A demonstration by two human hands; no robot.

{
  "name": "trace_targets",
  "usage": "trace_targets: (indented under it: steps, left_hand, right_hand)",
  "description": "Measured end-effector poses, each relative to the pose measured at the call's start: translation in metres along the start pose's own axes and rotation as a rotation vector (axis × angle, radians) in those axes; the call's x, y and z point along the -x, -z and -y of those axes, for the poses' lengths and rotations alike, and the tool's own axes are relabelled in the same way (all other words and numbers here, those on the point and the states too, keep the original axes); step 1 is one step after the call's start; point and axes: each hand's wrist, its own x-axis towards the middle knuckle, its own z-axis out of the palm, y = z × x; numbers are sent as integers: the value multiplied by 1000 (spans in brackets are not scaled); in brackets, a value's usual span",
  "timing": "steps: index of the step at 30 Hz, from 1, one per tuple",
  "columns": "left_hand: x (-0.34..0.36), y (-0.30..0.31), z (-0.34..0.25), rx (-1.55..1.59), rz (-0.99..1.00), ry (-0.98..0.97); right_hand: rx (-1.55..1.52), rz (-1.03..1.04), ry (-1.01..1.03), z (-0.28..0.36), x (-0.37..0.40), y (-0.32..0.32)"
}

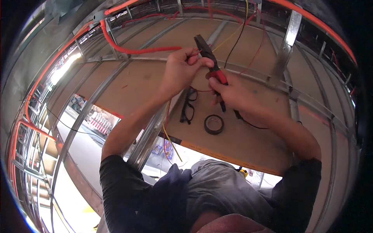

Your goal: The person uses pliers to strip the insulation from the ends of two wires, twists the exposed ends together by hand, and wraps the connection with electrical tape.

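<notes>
My right hand [227, 91] is closed around the red and black handles of a pair of pliers [218, 72], whose dark jaws point up and to the left. My left hand [186, 66] pinches thin wires close beside the jaws; the wire ends are too small to make out. An orange corrugated conduit [149, 50] ends just behind my left hand. Below the hands, a roll of black tape [213, 124] lies flat on the brown board [248, 143], with black-framed glasses [188, 108] to its left.
Metal framing bars cross the board, one thick upright [288, 42] at the upper right. Orange conduit [33, 93] curves along the left. Yellow, black and red wires [237, 42] hang above the hands. Yellow wire [171, 141] dangles past the board's front edge.
</notes>
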Motion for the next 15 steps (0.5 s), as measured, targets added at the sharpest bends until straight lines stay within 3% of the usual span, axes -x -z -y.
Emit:
trace_targets:
  steps: [6, 8, 10, 15]
  left_hand:
    - [4, 13, 4, -13, 123, 94]
    - [9, 23, 7, 7, 165, 113]
    - [13, 34, 8, 161, 234, 55]
    - [20, 47, -12, 182, 309, 26]
  right_hand:
    - [356, 25, 139, 3, -11, 43]
    - [820, -24, 430, 3, -2, 66]
    - [899, -34, 475, -2, -1, 97]
    - [1159, -127, 540, 18, 19, 119]
